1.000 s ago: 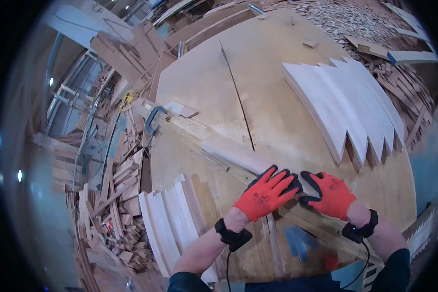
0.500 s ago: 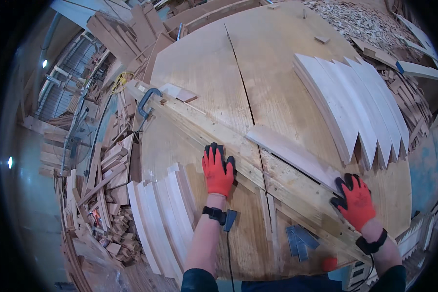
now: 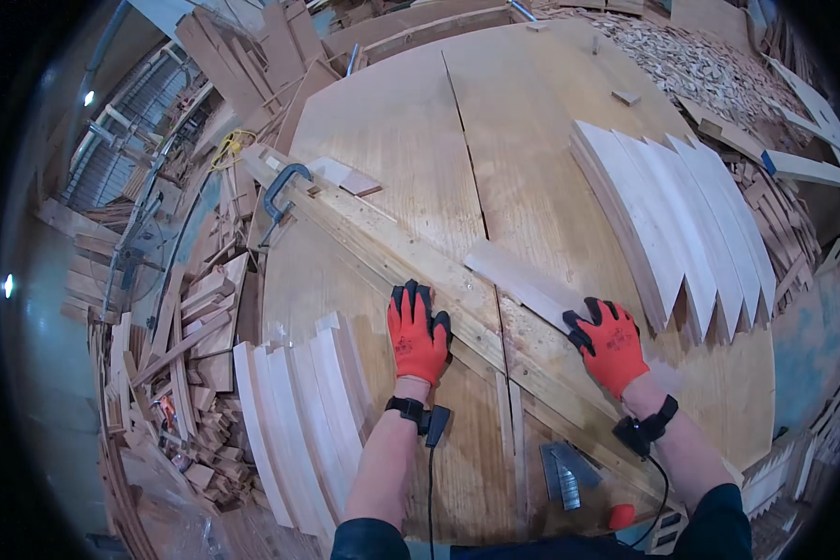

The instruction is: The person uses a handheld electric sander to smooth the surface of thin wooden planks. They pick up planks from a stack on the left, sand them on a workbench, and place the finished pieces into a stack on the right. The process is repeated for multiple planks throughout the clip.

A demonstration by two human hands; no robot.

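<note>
My left hand (image 3: 419,334), in a red glove with black fingertips, lies on a long pale wooden beam (image 3: 457,294) that runs diagonally across the table. Its fingers are stretched out and hold nothing. On a pale board (image 3: 523,280) beside the beam rests my right hand (image 3: 610,347), gloved the same way, with its fingers spread. The board's near end is partly hidden beneath this hand and wrist. A dark C-clamp (image 3: 275,191) grips the beam's far left end.
Shaped pale boards stand stacked at the right (image 3: 663,215) and left (image 3: 303,411) of the wooden table (image 3: 383,112). Grey metal strips (image 3: 565,474) and a red object (image 3: 622,516) lie near the front edge. Offcuts (image 3: 219,457) are heaped beyond the left side.
My right hand has moved left and farther along the board, away from its near end. The dark gap between board and beam looks narrower. My left hand stays on the beam.
</note>
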